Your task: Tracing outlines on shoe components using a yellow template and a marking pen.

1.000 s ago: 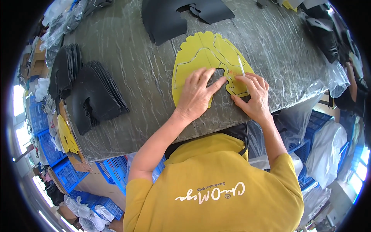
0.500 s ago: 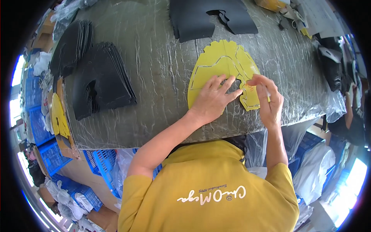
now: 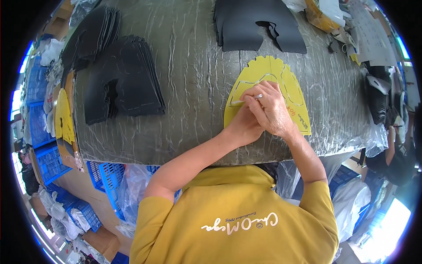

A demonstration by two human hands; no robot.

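A yellow template (image 3: 246, 88) with a scalloped far edge and narrow slots lies flat on the table in front of me. My right hand (image 3: 273, 110) is closed around a thin white pen (image 3: 238, 102), crossing over my left hand. The pen slants leftward, its end at the left part of a slot. Under my right hand, my left hand (image 3: 244, 127) rests on the template's near part; its fingers are mostly hidden. Pale lines run along the slots.
Just beyond the template lie stacked black cut pieces (image 3: 239, 28). Two more black stacks, a nearer one (image 3: 136, 83) and a farther one (image 3: 94, 37), sit at the left. Papers (image 3: 367, 33) and a tape roll (image 3: 321, 17) are at far right. Blue crates (image 3: 110, 180) stand below the table edge.
My right hand has moved left across the template, over my left hand, bringing the pen to the left slot. My left hand's spread fingers are now covered. The view has shifted slightly.
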